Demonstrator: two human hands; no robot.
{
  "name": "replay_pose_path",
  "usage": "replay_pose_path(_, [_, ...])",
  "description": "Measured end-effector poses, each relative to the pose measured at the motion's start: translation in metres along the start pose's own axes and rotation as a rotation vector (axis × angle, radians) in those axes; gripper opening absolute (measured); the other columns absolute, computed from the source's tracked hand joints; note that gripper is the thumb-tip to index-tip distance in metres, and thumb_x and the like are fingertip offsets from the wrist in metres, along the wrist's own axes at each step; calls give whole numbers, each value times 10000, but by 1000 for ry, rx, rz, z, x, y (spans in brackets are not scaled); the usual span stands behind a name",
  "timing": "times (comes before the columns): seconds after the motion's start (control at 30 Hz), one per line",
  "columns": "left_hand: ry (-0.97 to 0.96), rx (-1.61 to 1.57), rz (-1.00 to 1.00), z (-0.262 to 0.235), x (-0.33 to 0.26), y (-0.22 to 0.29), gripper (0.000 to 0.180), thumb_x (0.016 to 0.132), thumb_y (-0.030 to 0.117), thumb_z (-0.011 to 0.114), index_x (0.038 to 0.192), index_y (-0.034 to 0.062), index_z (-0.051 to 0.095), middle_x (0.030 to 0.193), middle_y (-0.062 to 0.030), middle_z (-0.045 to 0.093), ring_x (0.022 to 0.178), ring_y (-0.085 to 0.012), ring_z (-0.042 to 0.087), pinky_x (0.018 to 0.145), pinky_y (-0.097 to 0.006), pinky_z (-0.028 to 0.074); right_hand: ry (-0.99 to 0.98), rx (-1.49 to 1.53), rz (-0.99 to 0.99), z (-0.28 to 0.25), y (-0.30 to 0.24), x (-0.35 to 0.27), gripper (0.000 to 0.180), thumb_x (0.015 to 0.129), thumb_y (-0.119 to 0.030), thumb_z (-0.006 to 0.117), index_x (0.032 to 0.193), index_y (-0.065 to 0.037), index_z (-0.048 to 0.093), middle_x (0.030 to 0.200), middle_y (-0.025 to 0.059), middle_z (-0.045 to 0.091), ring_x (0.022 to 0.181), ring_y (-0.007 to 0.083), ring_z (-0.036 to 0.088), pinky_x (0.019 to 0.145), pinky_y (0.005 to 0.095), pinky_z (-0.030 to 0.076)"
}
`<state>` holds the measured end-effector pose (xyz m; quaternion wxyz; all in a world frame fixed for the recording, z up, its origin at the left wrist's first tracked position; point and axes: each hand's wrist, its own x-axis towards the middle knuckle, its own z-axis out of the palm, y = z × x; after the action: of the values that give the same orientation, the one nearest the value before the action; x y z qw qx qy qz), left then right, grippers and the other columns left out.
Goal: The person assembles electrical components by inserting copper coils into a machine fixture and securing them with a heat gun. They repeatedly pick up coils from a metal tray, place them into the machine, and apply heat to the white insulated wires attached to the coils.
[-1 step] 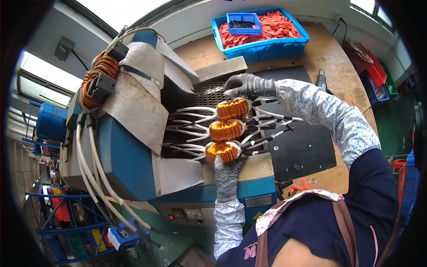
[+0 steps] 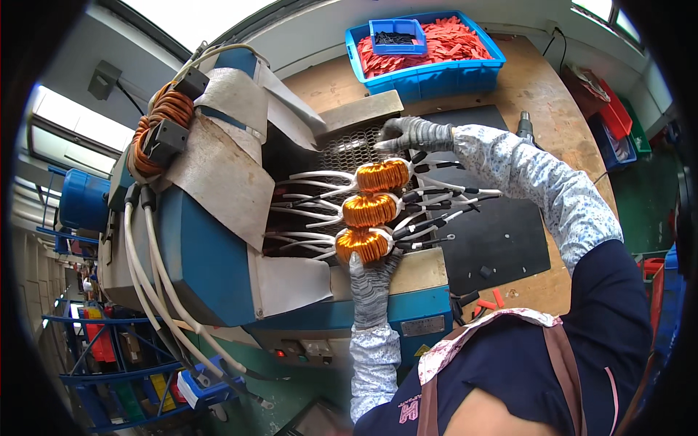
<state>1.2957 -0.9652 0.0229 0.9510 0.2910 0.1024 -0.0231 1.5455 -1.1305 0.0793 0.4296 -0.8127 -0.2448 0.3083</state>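
Note:
Three copper-wound toroidal coils stand in a row on the metal mesh (image 2: 352, 154) of a blue machine: a far coil (image 2: 382, 176), a middle coil (image 2: 369, 210) and a near coil (image 2: 362, 245). White-sleeved leads (image 2: 320, 176) run out from both sides, some with black sleeves on their ends. My gloved left hand (image 2: 372, 289) holds the near coil from the front, thumb along its side; the other fingers are partly hidden. Just beyond the far coil, my gloved right hand (image 2: 422, 135) hovers with curved fingers, a gap between thumb and forefinger, nothing visible in it.
Left of the coils, the leads reach under the machine's hood (image 2: 218, 174). A black mat (image 2: 502, 247) lies on the wooden table, with a heat gun (image 2: 525, 129) at its far side. Behind stands a blue bin (image 2: 436, 86) of red pieces, holding a smaller blue tray (image 2: 398, 49).
My right hand has shifted slightly to the right and its fingers have spread from the far coil. My left hand stays at the near coil.

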Motion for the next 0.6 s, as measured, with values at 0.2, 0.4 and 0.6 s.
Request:
replay_pose_path(0.2, [20, -46, 37, -3, 0, -4, 744, 776, 446, 611, 1332, 100, 257, 1270, -171, 359, 1175, -319, 402, 981, -500, 360, -274, 192, 392, -8, 25, -35, 586, 637, -519, 735, 999, -72, 625, 934, 59, 651, 795, 124, 594, 778, 288, 463])
replay_pose_path(0.4, [55, -4, 48, 10, 4, -6, 722, 793, 453, 578, 1333, 93, 260, 1283, -191, 355, 1167, -349, 408, 982, -535, 345, -628, 577, 581, -9, 49, -12, 417, 696, -312, 725, 1000, -48, 617, 915, 97, 663, 741, 167, 623, 743, 312, 492])
replay_pose_path(0.6, [116, 29, 77, 23, 15, -11, 669, 803, 420, 568, 1324, 99, 297, 1279, -175, 375, 1155, -345, 421, 980, -553, 336, -720, 1034, 462, -14, 71, -18, 376, 756, -210, 672, 1066, -25, 566, 916, 150, 651, 770, 216, 637, 718, 351, 525])
